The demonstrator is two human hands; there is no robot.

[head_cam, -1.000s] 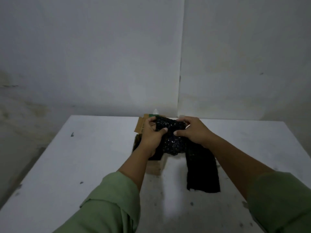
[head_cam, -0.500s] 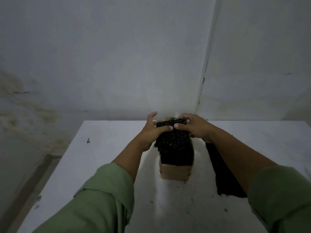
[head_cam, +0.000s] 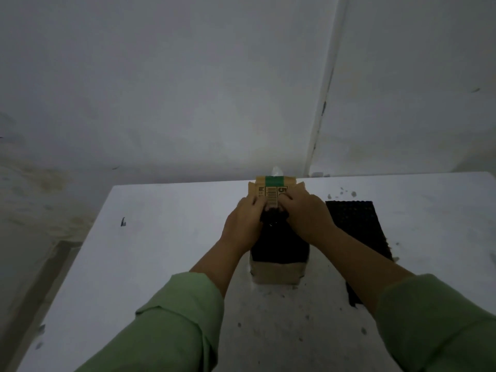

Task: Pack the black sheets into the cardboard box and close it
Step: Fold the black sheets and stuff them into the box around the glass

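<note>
Head view: your left hand (head_cam: pixel 243 226) and right hand (head_cam: pixel 306 216) grip the bundled black sheets (head_cam: pixel 279 237) with curled fingers inside the cardboard box (head_cam: pixel 276 273); another sheet (head_cam: pixel 359 224) lies right of it on the tabletop (head_cam: pixel 166 237).

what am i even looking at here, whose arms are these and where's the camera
The camera sits on a person's head and looks forward and down, so the two arms in green sleeves are that person's own. No machine is involved. On the white table stands an open cardboard box with a barcode on its raised flap. The left hand and right hand together grip a bunched black sheet and are pushing it down into the box. Another black sheet lies flat on the table, right of the box, partly hidden by the right forearm.
</note>
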